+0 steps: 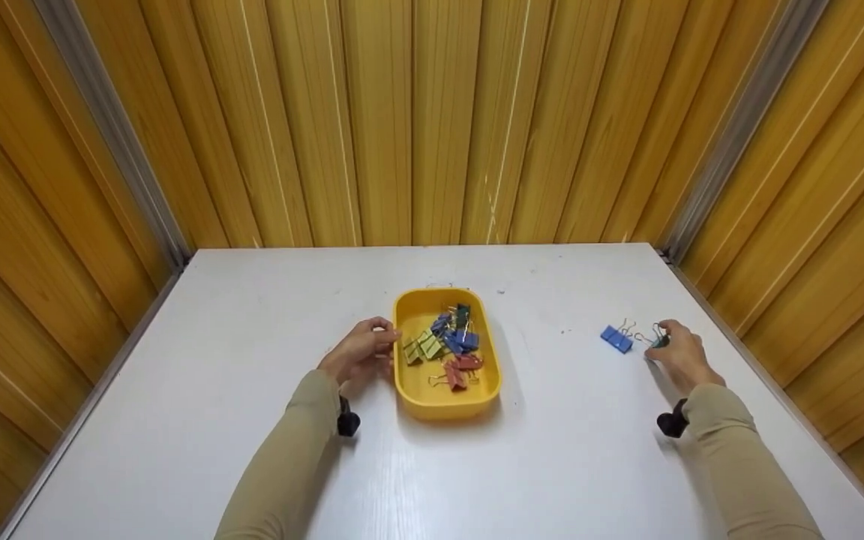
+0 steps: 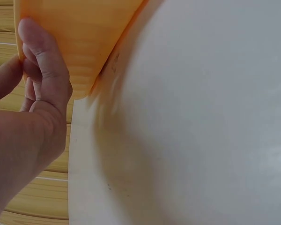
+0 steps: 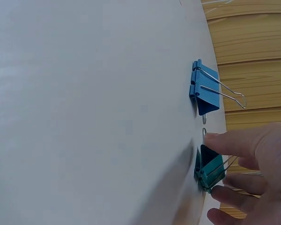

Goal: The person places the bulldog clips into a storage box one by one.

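Observation:
My left hand is at the left side of a yellow plastic tray, its thumb and fingertips at the rim and outer wall. In the left wrist view, the tray's outer wall rises beside the fingers. Inside lie yellow-green binder clips, blue ones, red ones and a dark green one. Far to the right, my right hand pinches a green binder clip between thumb and fingers at the tabletop. A blue binder clip lies just beside it.
Everything stands on a white table. Wood-patterned panels enclose its back and both sides, with grey metal posts at the corners. A broad stretch of tabletop lies between the tray and the blue clip.

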Action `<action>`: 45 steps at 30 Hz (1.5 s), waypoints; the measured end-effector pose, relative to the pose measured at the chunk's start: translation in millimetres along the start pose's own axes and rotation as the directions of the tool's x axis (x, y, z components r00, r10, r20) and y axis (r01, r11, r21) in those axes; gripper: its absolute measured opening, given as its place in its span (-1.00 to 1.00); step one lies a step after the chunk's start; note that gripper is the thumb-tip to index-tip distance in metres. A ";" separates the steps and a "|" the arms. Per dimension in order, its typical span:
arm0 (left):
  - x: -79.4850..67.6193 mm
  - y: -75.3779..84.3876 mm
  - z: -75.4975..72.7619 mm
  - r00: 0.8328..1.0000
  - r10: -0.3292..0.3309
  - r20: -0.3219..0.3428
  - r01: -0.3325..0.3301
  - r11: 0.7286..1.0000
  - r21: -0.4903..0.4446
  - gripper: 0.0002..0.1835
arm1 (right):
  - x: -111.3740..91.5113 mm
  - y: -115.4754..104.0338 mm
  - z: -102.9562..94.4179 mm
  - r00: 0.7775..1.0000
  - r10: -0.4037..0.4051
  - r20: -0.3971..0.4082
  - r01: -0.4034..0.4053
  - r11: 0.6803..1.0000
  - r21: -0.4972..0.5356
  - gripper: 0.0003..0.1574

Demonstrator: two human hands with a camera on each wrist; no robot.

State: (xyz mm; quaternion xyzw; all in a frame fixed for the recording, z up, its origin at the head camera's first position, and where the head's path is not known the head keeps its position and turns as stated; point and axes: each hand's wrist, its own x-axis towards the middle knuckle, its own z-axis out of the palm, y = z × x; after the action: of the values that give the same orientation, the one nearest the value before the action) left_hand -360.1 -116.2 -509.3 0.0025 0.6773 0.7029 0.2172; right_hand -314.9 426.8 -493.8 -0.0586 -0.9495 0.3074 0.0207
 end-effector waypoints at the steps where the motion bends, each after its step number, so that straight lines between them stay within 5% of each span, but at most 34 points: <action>1: 0.5 -0.1 0.4 1.000 0.004 0.000 -0.004 1.000 0.001 -0.86 | -0.9 0.6 0.8 1.000 0.013 -0.006 -0.013 1.000 0.007 -0.16; 12: 3.0 0.6 0.7 1.000 0.004 0.013 -0.004 1.000 -0.023 -0.83 | -2.9 3.1 7.0 0.993 0.001 -0.118 -0.004 1.000 -0.027 -0.31; 22: 2.3 2.0 0.0 1.000 -0.005 0.008 0.005 1.000 -0.019 -0.84 | -2.9 -5.6 8.3 0.993 0.002 -0.115 0.003 0.999 0.046 -0.29; 45: 0.3 -1.7 0.1 0.999 0.019 0.029 -0.018 0.999 -0.042 -0.86 | 4.1 -40.7 -10.5 0.979 -0.102 -0.177 0.094 0.994 -0.056 -0.30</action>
State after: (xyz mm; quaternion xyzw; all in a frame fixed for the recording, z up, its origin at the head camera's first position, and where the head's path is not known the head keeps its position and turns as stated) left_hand -359.8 -116.0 -511.0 0.0145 0.6592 0.7187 0.2206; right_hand -322.2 400.6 -461.4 -0.0397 -0.9526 0.2768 0.1197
